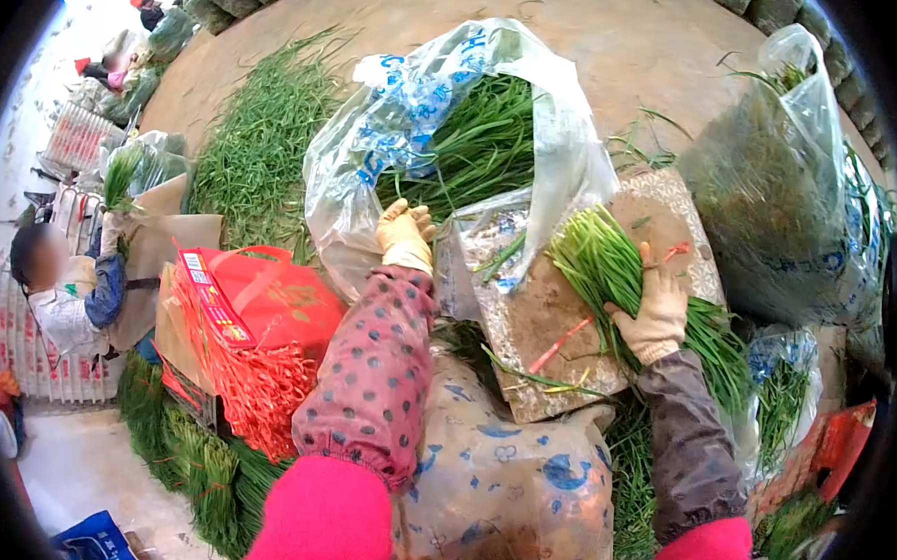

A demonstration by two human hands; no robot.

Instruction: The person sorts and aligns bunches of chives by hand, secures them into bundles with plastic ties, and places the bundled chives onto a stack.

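My left hand (407, 236), in a pale work glove, is at the near lip of a clear plastic bag (337, 190) with blue print. Its fingers are loosely bent and apart, and I see nothing held in them. Long green chives (490, 142) fill the mouth of the bag. My right hand (657, 309), gloved too, grips a bunch of chives (602, 255) lying across a worn, patterned board (662, 204). The pale cut ends point up and left, the green leaves down and right. A red tie (563, 345) lies beside the bunch on the board.
Left of my arm stands a red bag (278, 298) with a bundle of red ties (249, 376). Tied chive bunches (200, 469) lie below it. Loose chives (265, 132) cover the floor. A full bag (773, 194) stands at right. Another person (73, 294) sits at left.
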